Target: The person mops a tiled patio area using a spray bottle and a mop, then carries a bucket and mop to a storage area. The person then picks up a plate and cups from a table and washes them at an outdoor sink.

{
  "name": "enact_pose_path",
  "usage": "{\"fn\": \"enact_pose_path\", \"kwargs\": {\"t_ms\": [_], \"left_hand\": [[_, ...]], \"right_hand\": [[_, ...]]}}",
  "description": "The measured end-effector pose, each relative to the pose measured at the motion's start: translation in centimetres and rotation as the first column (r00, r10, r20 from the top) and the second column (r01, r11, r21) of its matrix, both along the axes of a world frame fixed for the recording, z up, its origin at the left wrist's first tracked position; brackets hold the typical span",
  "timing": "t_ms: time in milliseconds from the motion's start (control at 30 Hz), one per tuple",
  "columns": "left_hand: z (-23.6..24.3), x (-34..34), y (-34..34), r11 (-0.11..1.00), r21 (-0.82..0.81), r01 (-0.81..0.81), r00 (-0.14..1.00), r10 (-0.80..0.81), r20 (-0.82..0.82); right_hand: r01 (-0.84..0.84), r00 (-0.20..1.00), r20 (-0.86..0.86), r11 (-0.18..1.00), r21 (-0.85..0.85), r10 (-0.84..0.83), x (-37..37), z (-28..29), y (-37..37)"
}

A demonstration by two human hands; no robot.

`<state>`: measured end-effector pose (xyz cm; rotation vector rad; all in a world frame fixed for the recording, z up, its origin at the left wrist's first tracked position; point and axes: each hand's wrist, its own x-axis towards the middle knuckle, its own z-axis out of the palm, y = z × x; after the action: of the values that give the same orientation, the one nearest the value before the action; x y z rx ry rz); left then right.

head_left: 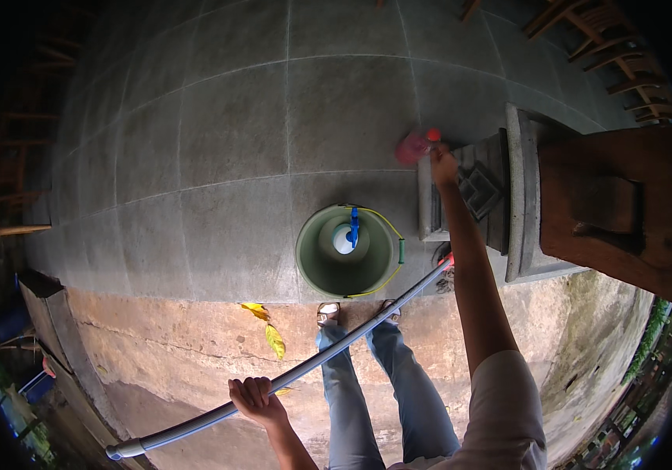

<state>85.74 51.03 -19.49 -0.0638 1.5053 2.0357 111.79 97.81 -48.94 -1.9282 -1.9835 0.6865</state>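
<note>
My left hand (256,398) is wrapped round a long grey-blue pole (336,345), which slants from lower left up to a red fitting (447,262) beside my right forearm. Dark bristles or strands show near that fitting; my arm partly hides this end. Stretched out ahead, my right hand (444,164) is closed at a pink see-through bottle (411,149) with a red cap (434,135), by the stone pillar base. The bottle is slightly blurred. A grey-green bucket (304,254) with a yellow handle stands before my feet, holding a white object with a blue top (353,227).
A stepped stone pillar base (520,196) carries a brown wooden block (614,211) at right. Wooden chairs (625,63) stand far right, with wooden furniture (27,164) at left. Yellow leaves (274,340) lie on the worn concrete step (187,337), below the grey tiled floor (218,141).
</note>
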Motion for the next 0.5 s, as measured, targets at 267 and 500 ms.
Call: {"fn": "enact_pose_path", "kwargs": {"t_ms": [267, 500], "left_hand": [[0.4, 0.7, -0.6, 0.999, -0.029, -0.046, 0.998, 0.045, -0.035], [-0.4, -0.3, 0.3, 0.999, -0.035, -0.041, 0.999, 0.040, -0.027]], "right_hand": [[0.003, 1.000, 0.004, 0.985, 0.171, -0.004, -3.4, 3.3, 1.0], [-0.134, 0.982, -0.139, 0.990, -0.044, 0.127, -1.5, 1.3, -1.0]]}}
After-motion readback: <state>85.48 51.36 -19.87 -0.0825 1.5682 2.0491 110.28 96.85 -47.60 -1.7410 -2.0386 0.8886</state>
